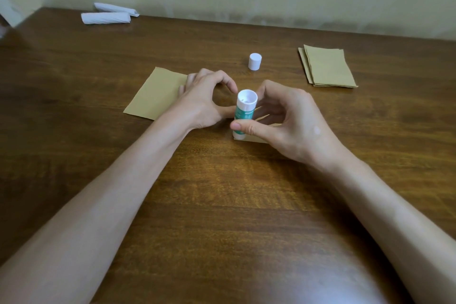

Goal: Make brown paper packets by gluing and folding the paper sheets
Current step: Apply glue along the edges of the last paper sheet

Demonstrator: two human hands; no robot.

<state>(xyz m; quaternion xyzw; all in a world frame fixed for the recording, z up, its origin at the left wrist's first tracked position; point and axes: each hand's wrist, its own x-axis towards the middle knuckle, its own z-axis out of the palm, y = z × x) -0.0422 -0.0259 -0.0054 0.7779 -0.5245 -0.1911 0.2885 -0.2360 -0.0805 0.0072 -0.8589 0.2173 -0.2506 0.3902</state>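
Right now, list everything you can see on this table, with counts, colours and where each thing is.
glue stick: one, white with green label, uncapped, upright at centre
cap: one, white, standing beyond the glue stick
paper sheet: one, brown, flat at centre, reaching left
paper stack: one, brown, far right
paper rolls: two, white, far left
table: one, dark brown wood
left hand: one, holds the glue stick's upper part
right hand: one, pinches the glue stick low down
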